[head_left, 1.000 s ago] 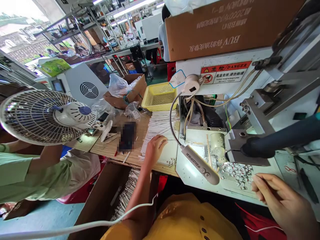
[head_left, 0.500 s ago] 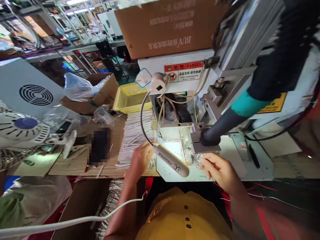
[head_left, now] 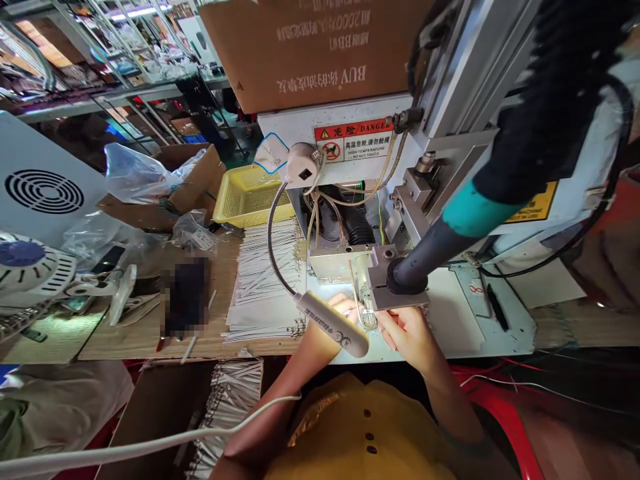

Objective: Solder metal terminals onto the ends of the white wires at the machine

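My left hand (head_left: 320,337) reaches in beneath a grey gooseneck lamp (head_left: 333,322), which covers much of it. Its fingertips are pressed together beside the thin tube (head_left: 354,287) under the machine's metal head (head_left: 399,293). Opposite them, my right hand (head_left: 410,333) has its fingers curled and thumb and forefinger closed by the same spot. A small pale thing shows between the two hands, too small to name. Left of the machine, many thin white wires (head_left: 265,260) lie in a stack on the table.
A yellow basket (head_left: 250,213) stands behind the wires, with an open cardboard box (head_left: 165,200) beside it. A white fan (head_left: 35,267) is at the left. A thick black hose (head_left: 520,133) slants down to the machine head. More wires fill a box (head_left: 225,407) below the table edge.
My left hand has moved right, from the edge of the wire stack to under the machine head. My right hand has closed its fingers by the same spot. The view has shifted slightly.
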A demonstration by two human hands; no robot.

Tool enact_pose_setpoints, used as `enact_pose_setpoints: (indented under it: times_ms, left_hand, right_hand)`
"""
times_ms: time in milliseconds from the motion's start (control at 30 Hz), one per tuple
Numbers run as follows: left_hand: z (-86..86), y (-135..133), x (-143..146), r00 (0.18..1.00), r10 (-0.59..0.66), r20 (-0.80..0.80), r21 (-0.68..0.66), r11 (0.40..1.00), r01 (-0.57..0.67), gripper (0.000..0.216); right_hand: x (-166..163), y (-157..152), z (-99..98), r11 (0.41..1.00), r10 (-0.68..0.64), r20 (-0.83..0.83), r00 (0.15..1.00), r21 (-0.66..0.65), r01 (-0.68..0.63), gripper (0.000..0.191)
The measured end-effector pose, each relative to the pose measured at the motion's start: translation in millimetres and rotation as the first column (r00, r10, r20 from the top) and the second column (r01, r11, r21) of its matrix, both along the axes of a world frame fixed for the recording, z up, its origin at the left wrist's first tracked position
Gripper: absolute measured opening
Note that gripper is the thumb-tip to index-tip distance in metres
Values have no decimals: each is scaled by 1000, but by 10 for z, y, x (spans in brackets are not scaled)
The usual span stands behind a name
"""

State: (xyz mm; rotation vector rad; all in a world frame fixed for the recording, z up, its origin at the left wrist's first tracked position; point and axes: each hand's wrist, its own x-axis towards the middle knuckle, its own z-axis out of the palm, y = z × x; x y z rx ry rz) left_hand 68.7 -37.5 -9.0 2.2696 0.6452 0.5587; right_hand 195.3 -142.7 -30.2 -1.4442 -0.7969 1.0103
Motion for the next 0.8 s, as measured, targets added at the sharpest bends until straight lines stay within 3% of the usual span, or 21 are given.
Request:
enact_pose_setpoints:
  times_ms: [433, 800]
  left_hand:
    - [128, -33, 21, 1000, 14, -11, -152, 988, -15, 29]
    - [50, -50, 20, 999, 33, -6, -169, 985, -33, 32]
  right_hand:
    - [-8, -14, -67, 999, -31, 17, 999, 21, 30, 33]
    - [-3, -3, -42, 1000, -9, 3, 1000, -5, 9, 35]
